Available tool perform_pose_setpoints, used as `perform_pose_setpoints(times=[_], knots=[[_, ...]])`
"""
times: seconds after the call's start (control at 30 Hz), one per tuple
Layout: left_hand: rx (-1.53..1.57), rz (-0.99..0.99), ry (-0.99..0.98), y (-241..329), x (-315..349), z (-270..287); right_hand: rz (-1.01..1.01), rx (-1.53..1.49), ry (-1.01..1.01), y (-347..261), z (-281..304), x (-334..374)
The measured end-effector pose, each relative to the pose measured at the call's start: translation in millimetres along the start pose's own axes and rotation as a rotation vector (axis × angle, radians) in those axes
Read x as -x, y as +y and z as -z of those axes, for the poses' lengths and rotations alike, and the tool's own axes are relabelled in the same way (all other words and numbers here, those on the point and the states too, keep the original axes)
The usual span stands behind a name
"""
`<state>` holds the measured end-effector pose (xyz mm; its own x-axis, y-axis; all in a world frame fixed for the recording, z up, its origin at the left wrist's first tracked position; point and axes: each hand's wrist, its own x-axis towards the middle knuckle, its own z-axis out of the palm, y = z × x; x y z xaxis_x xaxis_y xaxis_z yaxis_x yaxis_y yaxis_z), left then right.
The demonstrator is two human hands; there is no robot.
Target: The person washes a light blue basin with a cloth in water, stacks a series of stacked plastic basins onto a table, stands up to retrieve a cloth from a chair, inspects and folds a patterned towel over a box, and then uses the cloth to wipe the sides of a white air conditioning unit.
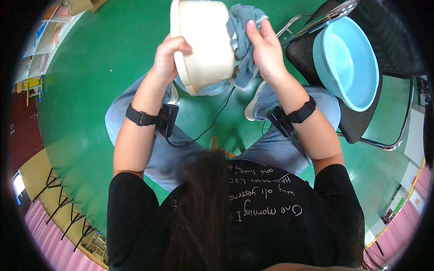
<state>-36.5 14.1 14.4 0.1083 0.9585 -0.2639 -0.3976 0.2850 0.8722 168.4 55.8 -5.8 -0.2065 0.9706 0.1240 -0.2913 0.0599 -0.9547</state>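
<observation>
A cream plastic basin [209, 43] is held up on its side over the floor, ahead of my knees. My left hand [168, 56] grips its rim, the thumb lying on the outer wall. My right hand [267, 49] is closed on a blue-grey cloth [244, 40], which is bunched against the basin's base and hangs down below the fingers. Under the cream basin, part of a light blue vessel [216, 89] shows between my feet; the rest is hidden. The inside of the cream basin faces away from view.
On a black chair [355, 124] to my right rests a light blue basin [352, 67], tilted with its opening toward the right. Black cables [205, 131] run from the wrist-worn devices past my legs. White shelves [45, 43] stand at the far left on the green floor.
</observation>
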Motion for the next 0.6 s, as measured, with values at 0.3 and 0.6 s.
perform_pose_setpoints(times=[0.3,0.6], knots=[[-0.203,-0.03,-0.192,4,23,-13,-0.136,-0.124,0.221,-5,27,-22],[0.406,-0.272,-0.232,28,26,2,-0.015,-0.026,0.092,26,16,-33]])
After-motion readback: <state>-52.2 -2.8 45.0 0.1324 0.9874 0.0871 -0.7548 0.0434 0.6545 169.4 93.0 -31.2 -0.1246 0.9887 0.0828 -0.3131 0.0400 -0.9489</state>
